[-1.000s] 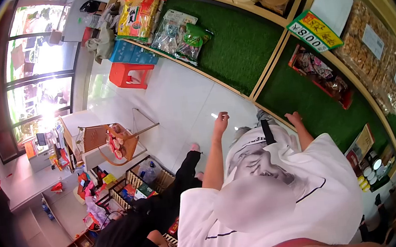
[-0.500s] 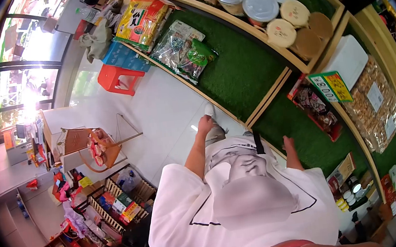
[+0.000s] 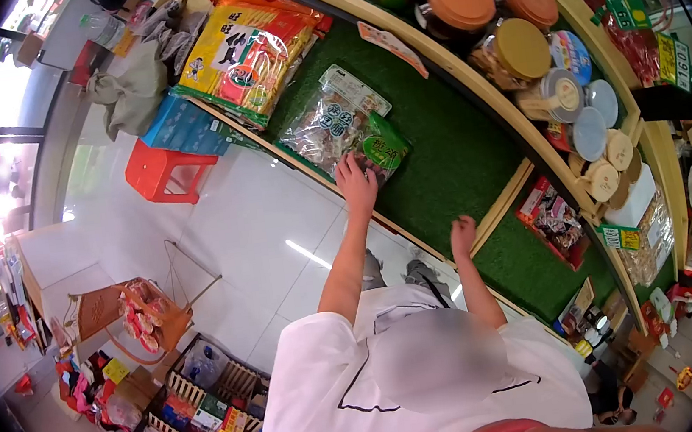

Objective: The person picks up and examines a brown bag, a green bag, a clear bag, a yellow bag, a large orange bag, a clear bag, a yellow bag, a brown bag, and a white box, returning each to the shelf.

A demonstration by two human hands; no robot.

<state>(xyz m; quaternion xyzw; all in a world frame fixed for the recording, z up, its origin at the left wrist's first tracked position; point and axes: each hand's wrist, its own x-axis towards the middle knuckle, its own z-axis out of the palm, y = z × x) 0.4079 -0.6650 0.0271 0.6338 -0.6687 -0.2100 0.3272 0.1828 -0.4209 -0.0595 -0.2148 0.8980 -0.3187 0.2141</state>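
My left hand (image 3: pixel 357 182) reaches over the front edge of the green shelf, fingers stretched out at the near end of the bagged goods. Under and beside its fingertips lie a clear plastic bag (image 3: pixel 321 132) with a printed label and a smaller green packet (image 3: pixel 385 145). Whether the fingers press on the bags or only brush them is hard to see. My right hand (image 3: pixel 463 237) hangs by the shelf's wooden edge, near the divider (image 3: pixel 502 208), fingers loosely bent and holding nothing visible.
Large yellow-and-red snack bags (image 3: pixel 247 61) lie further along the green-lined shelf (image 3: pixel 430 134). Lidded jars (image 3: pixel 525 49) stand on the raised tier, and a red box of wrapped sweets (image 3: pixel 553 222) sits past the divider. On the floor are a red stool (image 3: pixel 162 170) and a rack with a basket (image 3: pixel 149 319).
My left hand has moved from beside my body up to the bagged goods on the shelf. The right hand has risen toward the shelf's front edge. My view has shifted along the shelf.
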